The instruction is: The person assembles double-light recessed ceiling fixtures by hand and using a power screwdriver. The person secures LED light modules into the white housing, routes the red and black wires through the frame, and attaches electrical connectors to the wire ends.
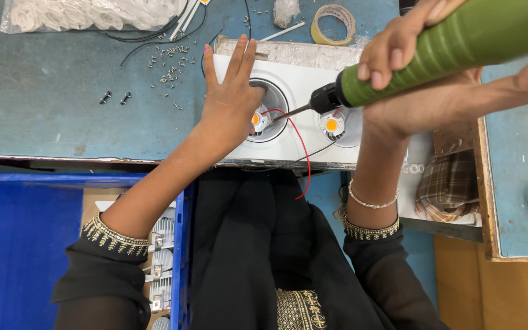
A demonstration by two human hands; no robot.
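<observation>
Here — white twin-socket light fixture (300,79), amber-centred

Light fixture (288,110) on table (62,104) edge, screws (169,61) left, tape roll (332,23) behind, crate (19,232) below-left

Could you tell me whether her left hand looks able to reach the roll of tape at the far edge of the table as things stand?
Probably yes. The left hand lies flat on the white light fixture, and the tape roll sits just beyond the fixture's far edge, with only bare blue table and plastic wrap between.
</observation>
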